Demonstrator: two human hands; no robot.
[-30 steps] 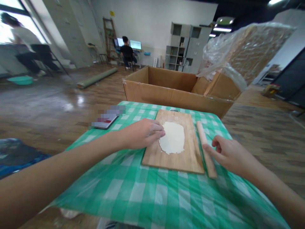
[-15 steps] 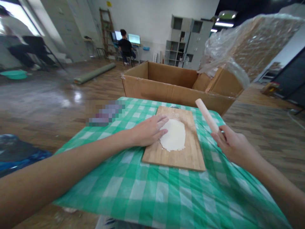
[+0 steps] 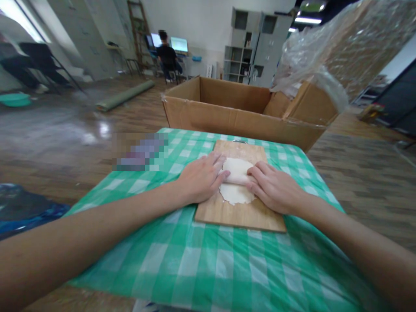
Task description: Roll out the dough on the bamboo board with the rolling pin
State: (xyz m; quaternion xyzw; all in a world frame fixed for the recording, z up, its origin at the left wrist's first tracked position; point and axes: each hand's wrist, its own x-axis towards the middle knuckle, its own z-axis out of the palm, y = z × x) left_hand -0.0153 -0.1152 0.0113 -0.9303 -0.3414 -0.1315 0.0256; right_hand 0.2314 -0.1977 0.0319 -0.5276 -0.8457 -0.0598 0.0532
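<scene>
A pale wooden rolling pin (image 3: 238,178) lies across a flat, white sheet of dough (image 3: 236,195), whose edge is ragged at the front. Both rest on a wooden cutting board (image 3: 240,220). The pin's left end is under my left hand (image 3: 203,178), with the fingers and thumb closed about it. Its right end is covered by my right hand (image 3: 275,187), fingers curled over the top. Only the middle of the pin shows between the hands.
The board stands on a table with a green-and-white checked cloth (image 3: 156,255). A large open cardboard box (image 3: 234,116) is just beyond it, with a plastic-wrapped piece at its right. A blurred-out item (image 3: 139,154) lies at the table's left edge. A person (image 3: 167,54) sits at monitors behind.
My right hand has brought the rolling pin from the right of the board down across the dough. My left hand, beside the dough before, now holds the pin's left end.
</scene>
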